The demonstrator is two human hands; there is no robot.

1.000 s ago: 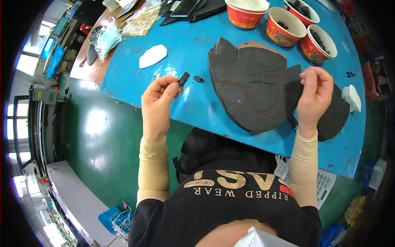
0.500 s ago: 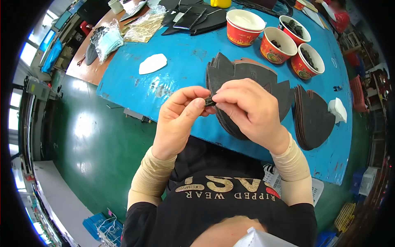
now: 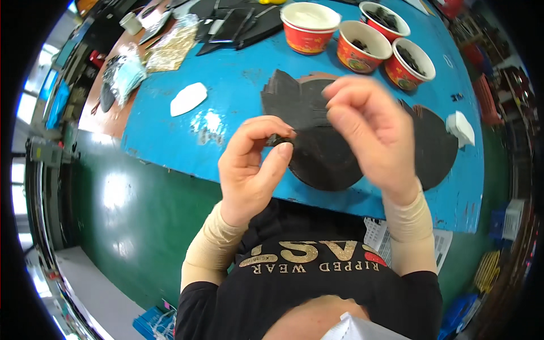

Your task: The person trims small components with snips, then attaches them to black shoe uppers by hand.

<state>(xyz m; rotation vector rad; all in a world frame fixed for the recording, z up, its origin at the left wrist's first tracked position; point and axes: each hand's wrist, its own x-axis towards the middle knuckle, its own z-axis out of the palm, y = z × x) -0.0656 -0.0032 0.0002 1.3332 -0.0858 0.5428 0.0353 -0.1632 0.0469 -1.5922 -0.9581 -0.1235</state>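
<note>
My left hand pinches a small black piece between thumb and fingers; its exact kind is hidden by the fingertips. My right hand is raised apart from it, over the dark flat cut pieces, a little blurred. Its thumb and fingers are bent with a gap between them, and I see nothing in them. Beneath the hands lies a stack of black, curved cut pieces with brown edges. A second stack of such pieces is to its right, partly behind my right hand.
Red paper bowls stand at the back: one with a pale inside, others with small black pieces. A white flat piece lies left on the blue table; a white folded wad sits right. Plastic bags are far left.
My right hand has let go of the small black piece and moved up and right. The left hand keeps hold of it. The whole view has shifted slightly.
</note>
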